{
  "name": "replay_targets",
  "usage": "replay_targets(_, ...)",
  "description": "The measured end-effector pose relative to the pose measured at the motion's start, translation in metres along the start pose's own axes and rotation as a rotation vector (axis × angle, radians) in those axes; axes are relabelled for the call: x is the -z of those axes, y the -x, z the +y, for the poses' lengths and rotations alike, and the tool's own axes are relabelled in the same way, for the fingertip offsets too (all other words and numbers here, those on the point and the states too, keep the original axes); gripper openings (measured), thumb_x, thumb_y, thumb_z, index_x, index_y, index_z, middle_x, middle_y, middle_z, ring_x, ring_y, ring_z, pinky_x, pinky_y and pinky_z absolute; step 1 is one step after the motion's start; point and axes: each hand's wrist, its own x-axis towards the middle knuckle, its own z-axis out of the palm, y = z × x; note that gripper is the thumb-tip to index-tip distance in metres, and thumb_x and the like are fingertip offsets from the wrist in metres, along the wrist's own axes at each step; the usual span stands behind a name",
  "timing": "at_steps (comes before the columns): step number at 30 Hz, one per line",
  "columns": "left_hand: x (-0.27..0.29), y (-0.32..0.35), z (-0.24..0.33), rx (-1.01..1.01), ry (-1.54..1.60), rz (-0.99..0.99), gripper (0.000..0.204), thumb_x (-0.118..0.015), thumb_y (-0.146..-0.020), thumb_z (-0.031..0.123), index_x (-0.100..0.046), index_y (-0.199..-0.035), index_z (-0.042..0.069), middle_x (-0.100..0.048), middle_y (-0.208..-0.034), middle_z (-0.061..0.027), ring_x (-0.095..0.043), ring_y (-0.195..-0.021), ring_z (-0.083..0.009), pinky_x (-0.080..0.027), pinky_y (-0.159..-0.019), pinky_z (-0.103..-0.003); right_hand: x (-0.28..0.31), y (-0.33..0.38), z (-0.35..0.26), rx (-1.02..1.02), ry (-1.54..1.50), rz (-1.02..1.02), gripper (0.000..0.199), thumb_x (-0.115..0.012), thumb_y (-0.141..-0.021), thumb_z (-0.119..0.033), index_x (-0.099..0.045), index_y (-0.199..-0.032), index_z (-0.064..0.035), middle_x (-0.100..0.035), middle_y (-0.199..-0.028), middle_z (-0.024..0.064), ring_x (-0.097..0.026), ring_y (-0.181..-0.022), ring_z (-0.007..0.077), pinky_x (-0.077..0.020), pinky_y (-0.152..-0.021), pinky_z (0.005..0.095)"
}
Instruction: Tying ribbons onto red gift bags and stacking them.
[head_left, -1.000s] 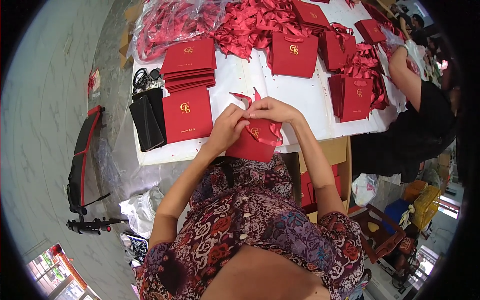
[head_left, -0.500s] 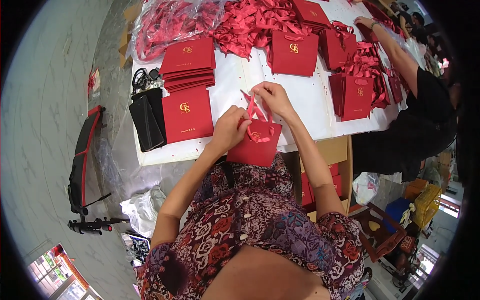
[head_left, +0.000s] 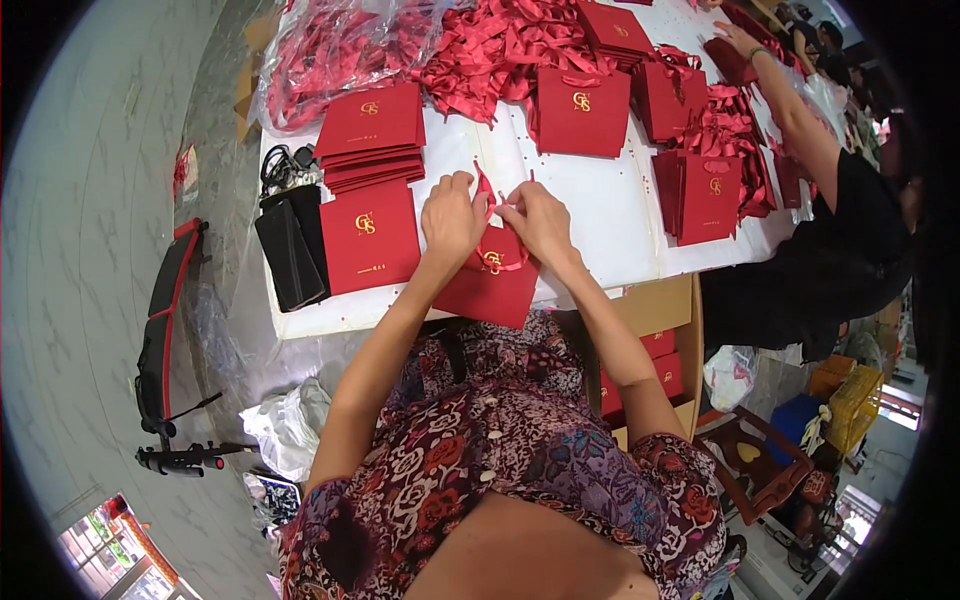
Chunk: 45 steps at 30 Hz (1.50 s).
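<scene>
A small red paper bag (head_left: 495, 290) with a gold emblem lies flat at the table's front edge, its lower part reaching past the edge. Over its top, my left hand (head_left: 455, 217) and my right hand (head_left: 538, 222) come close together, both with bent fingers pinching the red ribbon (head_left: 485, 190). One pointed ribbon end sticks up between the hands. A ribbon loop also hangs across the bag's front. My fingers partly hide where the ribbon meets the bag.
Flat red bags form a stack (head_left: 372, 125), with a single bag (head_left: 370, 238) before it, beside a black phone case (head_left: 290, 255). Loose red ribbons (head_left: 520, 50) heap up behind. Ribboned bags (head_left: 697, 195) stand at right, near a co-worker's arm (head_left: 800, 115). A cardboard box (head_left: 655, 315) holds more bags.
The bag has gone from hanging tilted to lying flatter and a little left. My right hand has come down beside the left, and the left has moved slightly up.
</scene>
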Motion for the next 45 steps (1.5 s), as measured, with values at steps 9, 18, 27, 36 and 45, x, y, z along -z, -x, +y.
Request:
replay_targets(9, 0.008, -0.005, 0.006, 0.258, 0.275, -0.148, 0.014, -0.071, -0.082, 0.016, -0.066, -0.088, 0.004, -0.069, -0.073, -0.01, -0.066, -0.074, -0.0294, -0.051, -0.068, -0.042, 0.003, -0.001, 0.008, -0.185, -0.457, -0.027, 0.016, -0.068, -0.09, -0.017, -0.062, -0.091, -0.0015, -0.067, -0.079, 0.0102, -0.064, -0.07, 0.0173, -0.0501, -0.065, 0.0297)
replay_targets(18, 0.007, 0.007, 0.017, 0.063, 0.247, -0.056, 0.014, -0.071, -0.083, 0.017, -0.07, -0.089, 0.005, -0.068, -0.075, -0.0081, -0.063, -0.073, -0.0225, -0.048, -0.066, -0.034, -0.006, -0.001, 0.001, -0.252, -0.944, -0.143, 0.014, -0.064, -0.095, -0.01, -0.063, -0.1, 0.0026, -0.064, -0.08, 0.0012, -0.058, -0.072, 0.0062, -0.0474, -0.065, 0.0212)
replay_targets(27, 0.03, 0.027, 0.003, 0.163, 0.561, -0.17, 0.04, -0.067, -0.091, 0.02, -0.054, -0.125, 0.003, -0.067, -0.106, -0.0169, -0.065, -0.1, -0.0281, -0.05, -0.088, -0.036, 0.027, -0.004, 0.0, -0.25, -1.017, -0.012, 0.011, -0.061, -0.097, -0.012, -0.063, -0.096, -0.0006, -0.061, -0.079, -0.003, -0.052, -0.067, 0.0028, -0.0419, -0.06, 0.0198)
replay_targets(36, 0.037, 0.059, 0.032, 0.118, 0.641, -0.378, 0.045, -0.061, -0.089, 0.007, -0.039, -0.127, 0.001, -0.063, -0.104, -0.0295, -0.063, -0.098, -0.0475, -0.052, -0.079, -0.046, 0.018, -0.043, 0.037, -0.101, -0.871, 0.189, 0.013, -0.067, -0.093, -0.014, -0.064, -0.093, -0.0014, -0.057, -0.074, -0.0057, -0.046, -0.066, 0.0017, -0.0392, -0.059, 0.0198)
replay_targets(45, 0.027, 0.037, 0.027, 0.271, 1.05, -0.144, 0.038, -0.058, -0.093, -0.001, -0.043, -0.128, 0.0, -0.057, -0.122, -0.0134, -0.056, -0.114, -0.0178, -0.045, -0.099, -0.031, 0.033, 0.005, 0.026, -0.147, -0.634, 0.299, 0.048, -0.067, -0.094, -0.02, -0.049, -0.135, -0.0025, -0.063, -0.111, 0.0092, -0.06, -0.097, 0.0138, -0.0501, -0.081, 0.0269)
